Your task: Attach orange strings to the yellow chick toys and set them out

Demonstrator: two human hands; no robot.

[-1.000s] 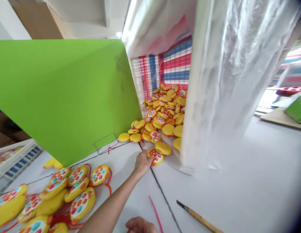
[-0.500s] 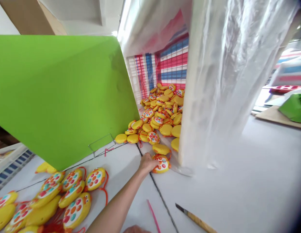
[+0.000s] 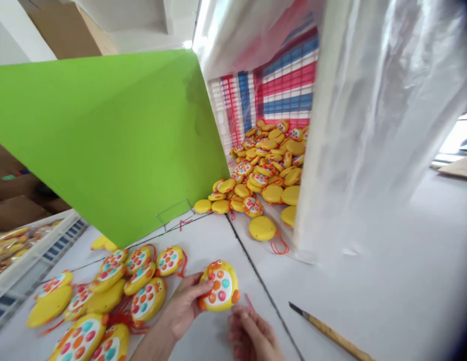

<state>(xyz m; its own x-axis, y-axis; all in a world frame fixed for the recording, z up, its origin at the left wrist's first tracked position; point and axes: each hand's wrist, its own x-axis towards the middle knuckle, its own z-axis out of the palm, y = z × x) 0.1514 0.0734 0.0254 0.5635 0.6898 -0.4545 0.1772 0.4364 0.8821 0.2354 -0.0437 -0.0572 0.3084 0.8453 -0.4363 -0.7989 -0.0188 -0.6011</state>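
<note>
My left hand [image 3: 186, 304] grips a yellow animal-shaped toy [image 3: 219, 286] by its left edge, thumb on the front. Its white face with orange, teal and pink dots is turned up toward me. Just right of and below the toy is my right hand [image 3: 253, 335], its fingers curled together; whether they hold anything is hidden. The tip of a pink strip [image 3: 250, 302] shows above those fingers. Left of my hands, several similar toys [image 3: 148, 301] with red cords lie grouped on the white table. Another yellow toy [image 3: 262, 228], back side up, lies farther off with its cord.
A heap of yellow toys [image 3: 273, 145] spills from a striped, plastic-lined opening [image 3: 288, 90]. A green panel [image 3: 143, 145] stands left of it, a wire frame [image 3: 175, 214] at its base. A wooden-handled knife [image 3: 327, 331] lies at right. A white crate [image 3: 73, 228] stands at left.
My left hand has lifted the toy from near the heap and brought it closer to me. My right hand has come up beside it. The view has shifted slightly.
</note>
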